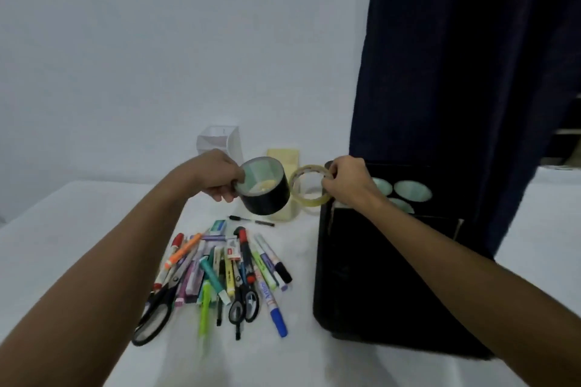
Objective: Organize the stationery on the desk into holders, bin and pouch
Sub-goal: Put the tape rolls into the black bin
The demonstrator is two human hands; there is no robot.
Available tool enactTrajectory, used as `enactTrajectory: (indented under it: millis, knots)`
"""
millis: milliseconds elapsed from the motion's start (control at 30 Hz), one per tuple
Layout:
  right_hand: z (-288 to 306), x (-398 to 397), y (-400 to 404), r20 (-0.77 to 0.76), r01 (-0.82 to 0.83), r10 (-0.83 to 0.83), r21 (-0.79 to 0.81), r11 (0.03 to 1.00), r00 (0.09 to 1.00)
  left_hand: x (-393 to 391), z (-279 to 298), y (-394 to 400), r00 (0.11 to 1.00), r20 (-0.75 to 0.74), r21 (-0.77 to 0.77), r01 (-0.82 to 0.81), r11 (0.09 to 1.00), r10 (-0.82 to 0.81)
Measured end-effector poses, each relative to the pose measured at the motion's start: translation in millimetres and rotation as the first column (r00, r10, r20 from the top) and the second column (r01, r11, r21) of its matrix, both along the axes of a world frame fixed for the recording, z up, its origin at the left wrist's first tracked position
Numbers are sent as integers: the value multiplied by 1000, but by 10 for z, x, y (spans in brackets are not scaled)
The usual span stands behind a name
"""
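My left hand grips a wide black tape roll, held in the air above the desk. My right hand pinches a thin clear tape roll at the left rim of the black bin. Inside the bin lie more tape rolls with pale cores. A heap of markers, pens and highlighters lies on the white desk below my hands, with large black scissors at its left and smaller scissors in its middle.
A clear holder stands at the back by the wall. A pale yellow holder stands behind the black tape. A single black pen lies apart from the heap. A dark curtain hangs behind the bin.
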State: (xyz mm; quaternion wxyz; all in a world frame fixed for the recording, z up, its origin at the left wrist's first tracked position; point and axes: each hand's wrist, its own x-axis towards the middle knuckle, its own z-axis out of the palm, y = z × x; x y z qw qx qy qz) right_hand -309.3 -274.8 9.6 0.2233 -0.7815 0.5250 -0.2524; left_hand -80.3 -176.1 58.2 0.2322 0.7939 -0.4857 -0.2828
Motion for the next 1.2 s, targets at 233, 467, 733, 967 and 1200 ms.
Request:
enactTrajectory:
  millis: [233, 467, 733, 967, 1200]
  knots:
    - [-56, -1291, -144, -6, 259, -259, 17, 966, 966, -1141, 8, -962, 979, -134, -126, 137, 983, -153]
    - [-291, -2021, 104, -112, 381, -374, 49, 923, 921, -2039, -274, -1511, 945, -221, -123, 218, 968, -241]
    - [-561, -2041, 223, -325, 369, -355, -20, 929, 876, -2270, -579, -1745, 944, -210, -79, 244, 967, -255]
    - [-723, -1894, 229, -505, 303, -274, -25, 953, 819, -2145, -733, -1810, 950, -204, -52, 228, 972, -234]
    - [-858, -1799, 196, -592, 238, -210, -32, 971, 778, -2042, -846, -1825, 960, -178, -12, 216, 976, -215]
